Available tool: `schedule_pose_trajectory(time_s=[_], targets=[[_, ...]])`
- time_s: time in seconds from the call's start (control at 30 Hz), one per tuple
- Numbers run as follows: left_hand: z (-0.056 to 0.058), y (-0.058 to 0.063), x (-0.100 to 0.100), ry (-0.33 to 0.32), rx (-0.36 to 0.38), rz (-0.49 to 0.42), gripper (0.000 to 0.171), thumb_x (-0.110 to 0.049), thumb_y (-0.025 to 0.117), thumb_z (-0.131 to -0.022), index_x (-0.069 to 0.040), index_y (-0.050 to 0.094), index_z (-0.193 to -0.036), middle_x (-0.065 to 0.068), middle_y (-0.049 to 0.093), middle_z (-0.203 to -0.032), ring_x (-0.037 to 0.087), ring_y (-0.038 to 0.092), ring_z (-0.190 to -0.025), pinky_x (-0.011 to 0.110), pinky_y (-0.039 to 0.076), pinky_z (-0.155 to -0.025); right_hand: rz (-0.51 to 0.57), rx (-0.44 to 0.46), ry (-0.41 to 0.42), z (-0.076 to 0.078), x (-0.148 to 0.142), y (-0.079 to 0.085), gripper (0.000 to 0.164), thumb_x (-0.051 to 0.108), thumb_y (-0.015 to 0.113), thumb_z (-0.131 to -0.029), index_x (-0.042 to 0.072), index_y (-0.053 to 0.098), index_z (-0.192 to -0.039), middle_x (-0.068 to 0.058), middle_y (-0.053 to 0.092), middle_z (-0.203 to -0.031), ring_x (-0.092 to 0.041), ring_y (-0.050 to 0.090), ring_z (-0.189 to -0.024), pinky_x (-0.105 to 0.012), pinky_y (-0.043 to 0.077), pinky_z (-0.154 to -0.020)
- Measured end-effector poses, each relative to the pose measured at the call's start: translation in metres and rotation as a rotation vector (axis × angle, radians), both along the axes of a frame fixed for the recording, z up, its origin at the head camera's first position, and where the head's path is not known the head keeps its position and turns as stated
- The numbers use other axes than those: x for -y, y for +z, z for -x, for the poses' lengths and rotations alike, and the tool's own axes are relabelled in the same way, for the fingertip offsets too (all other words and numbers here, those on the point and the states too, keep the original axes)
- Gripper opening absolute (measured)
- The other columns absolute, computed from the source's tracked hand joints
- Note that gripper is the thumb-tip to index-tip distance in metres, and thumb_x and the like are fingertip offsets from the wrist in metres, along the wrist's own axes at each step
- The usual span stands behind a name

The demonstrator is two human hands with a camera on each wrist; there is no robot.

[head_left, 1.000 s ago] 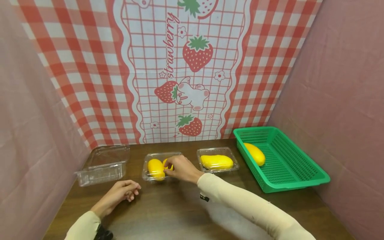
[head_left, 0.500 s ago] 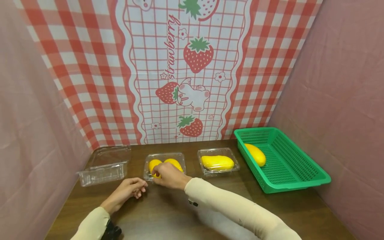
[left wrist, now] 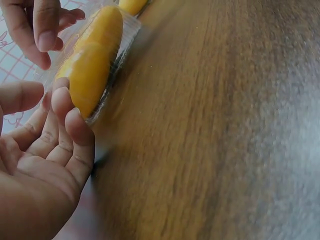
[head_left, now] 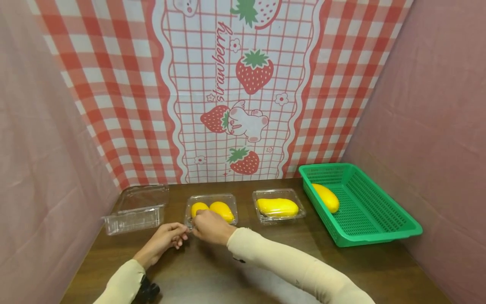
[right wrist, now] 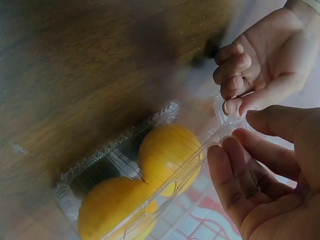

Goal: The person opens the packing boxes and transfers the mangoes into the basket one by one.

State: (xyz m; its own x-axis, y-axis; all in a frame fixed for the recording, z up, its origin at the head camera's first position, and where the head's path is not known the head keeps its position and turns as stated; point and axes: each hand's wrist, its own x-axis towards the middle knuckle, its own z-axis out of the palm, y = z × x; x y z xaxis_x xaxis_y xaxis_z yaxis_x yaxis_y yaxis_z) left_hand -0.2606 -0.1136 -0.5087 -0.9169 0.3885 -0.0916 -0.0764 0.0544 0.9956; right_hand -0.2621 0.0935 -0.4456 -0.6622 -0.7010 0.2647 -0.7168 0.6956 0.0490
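Yellow mangoes (head_left: 222, 211) lie in the middle clear plastic clamshell box (head_left: 232, 199), which also shows in the right wrist view with two mangoes (right wrist: 170, 155) under clear plastic. My left hand (head_left: 163, 241) is at the box's near left corner. Its thumb and forefinger pinch the plastic there in the right wrist view, the other fingers curled. My right hand (head_left: 212, 227) reaches over the near edge, partly covering the left mango. Seen from the right wrist, my right hand (right wrist: 270, 175) has thumb and fingertips at the lid's edge, close to my left hand (right wrist: 265, 65).
An open clear clamshell box (head_left: 133, 219) stands at the left. To the right is another clear box (head_left: 262, 193) with yellow mango (head_left: 278, 207) inside. A green plastic basket (head_left: 379, 238) at far right holds one mango (head_left: 325, 198). A checkered cloth (head_left: 330, 84) hangs behind the table.
My right hand has moved left and nearer, from the right mango across the left one to the box's near left corner. My left hand has moved right to that corner.
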Motion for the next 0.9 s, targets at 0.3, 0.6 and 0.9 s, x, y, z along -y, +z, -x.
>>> schedule_pose_trajectory(time_s=[0.3,0.6,0.9], targets=[[0.002,-0.004,-0.004,0.068,0.021,-0.015,0.027,-0.018,0.061,-0.104,0.008,0.063,-0.113,0.003,0.064,-0.084,0.009,0.054,-0.066,0.024,0.05,-0.06,-0.018,-0.034,-0.016,-0.001,0.001,0.0,0.013,0.02,0.074,-0.091,0.016,0.075,-0.079,0.005,0.06,-0.077,-0.006,0.055,-0.066,-0.02,0.048,-0.055],[0.001,-0.004,-0.006,0.07,0.02,-0.003,0.024,-0.015,0.061,-0.104,0.007,0.066,-0.11,0.002,0.065,-0.083,0.011,0.055,-0.068,0.025,0.049,-0.062,-0.011,-0.067,-0.021,0.004,0.009,-0.003,0.009,0.029,0.074,-0.097,0.021,0.078,-0.094,0.006,0.068,-0.084,-0.009,0.063,-0.071,-0.024,0.05,-0.053],[0.0,-0.003,-0.007,0.065,0.013,-0.011,0.014,-0.012,0.06,-0.102,0.0,0.067,-0.101,0.003,0.065,-0.082,0.011,0.055,-0.067,0.025,0.049,-0.061,-0.181,-0.211,0.012,0.007,0.016,0.0,0.014,0.035,0.075,-0.095,0.023,0.078,-0.088,0.007,0.066,-0.089,-0.009,0.062,-0.069,-0.024,0.054,-0.055]])
